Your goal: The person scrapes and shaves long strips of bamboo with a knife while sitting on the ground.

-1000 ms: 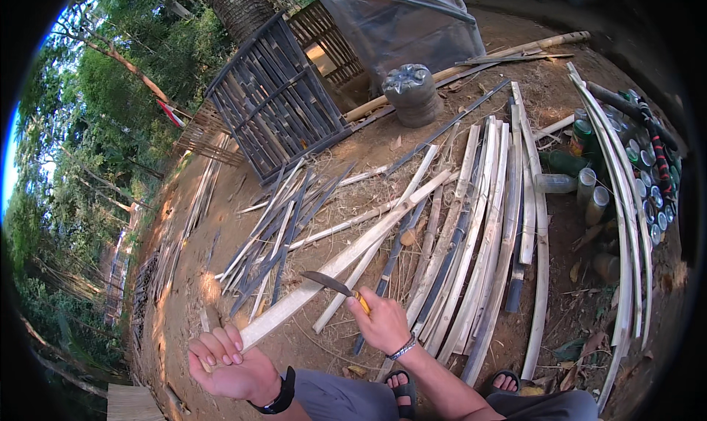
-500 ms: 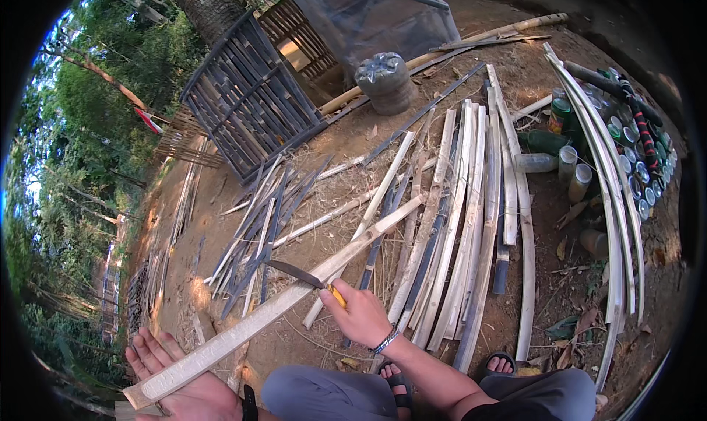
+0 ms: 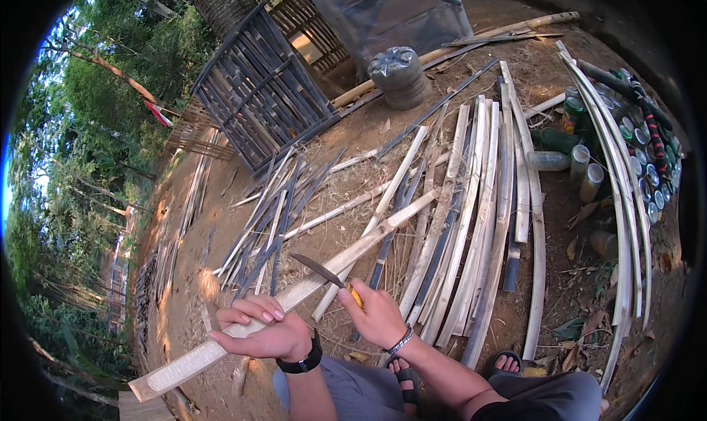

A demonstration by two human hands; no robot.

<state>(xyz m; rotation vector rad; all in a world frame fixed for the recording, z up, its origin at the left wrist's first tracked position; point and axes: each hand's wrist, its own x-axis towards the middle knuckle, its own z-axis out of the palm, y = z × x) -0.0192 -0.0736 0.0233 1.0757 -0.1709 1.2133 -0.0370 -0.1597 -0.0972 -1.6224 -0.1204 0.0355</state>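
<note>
A long pale bamboo strip (image 3: 184,366) runs slantwise from the lower left toward the middle, its far end over other strips. My left hand (image 3: 269,334) is closed round it partway along, palm turned up beneath and fingers curled over the edge. In my right hand (image 3: 374,318) is a knife (image 3: 317,268) with a dark curved blade and a yellow handle, mostly covered by the fingers. The blade points up and left and lies across the strip, just beyond my left hand. Whether its edge touches the wood I cannot tell.
Many split bamboo strips (image 3: 482,200) lie fanned out on the dirt, with a darker pile (image 3: 276,215) farther left. Bottles and jars (image 3: 579,163) stand at the right beside long curved strips (image 3: 626,200). A slatted gate panel (image 3: 265,89) and a plastic-wrapped bundle (image 3: 399,78) are behind.
My left hand has moved up along the strip from its near end. It was lying open under the wood and is now closed round it. The knife stays in my right hand.
</note>
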